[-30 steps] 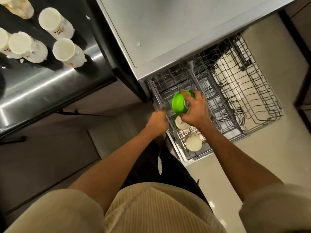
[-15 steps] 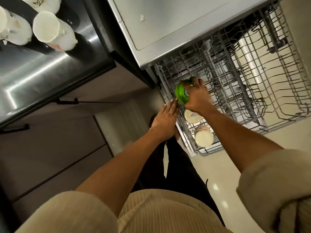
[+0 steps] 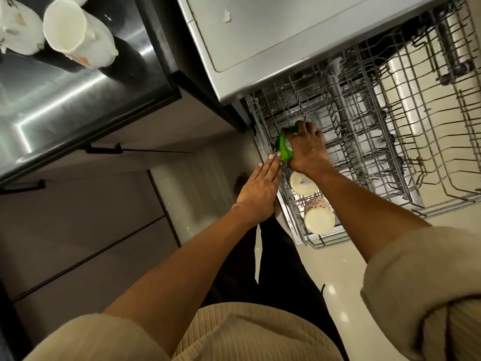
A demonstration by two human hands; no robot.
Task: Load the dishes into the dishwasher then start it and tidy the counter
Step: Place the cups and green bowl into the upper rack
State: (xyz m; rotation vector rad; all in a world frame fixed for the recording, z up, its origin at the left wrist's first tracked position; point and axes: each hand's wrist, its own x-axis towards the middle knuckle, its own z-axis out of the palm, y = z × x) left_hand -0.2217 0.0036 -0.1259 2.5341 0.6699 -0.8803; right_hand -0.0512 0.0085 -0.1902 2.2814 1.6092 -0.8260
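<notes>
Hands over rack (image 3: 390,142): right hand (image 3: 307,149) reaches forward, fingers curled around green cup (image 3: 284,149), inverted, base up; left hand (image 3: 260,188) flat, fingers straight and together, tips touching cup.

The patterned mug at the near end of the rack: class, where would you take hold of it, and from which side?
The patterned mug stands inverted in the rack, base up, pale mug close behind. No handle shows. Probably best to come from above and wrap fingers round its upper wall, since rack wires fence its lower sides.
</notes>
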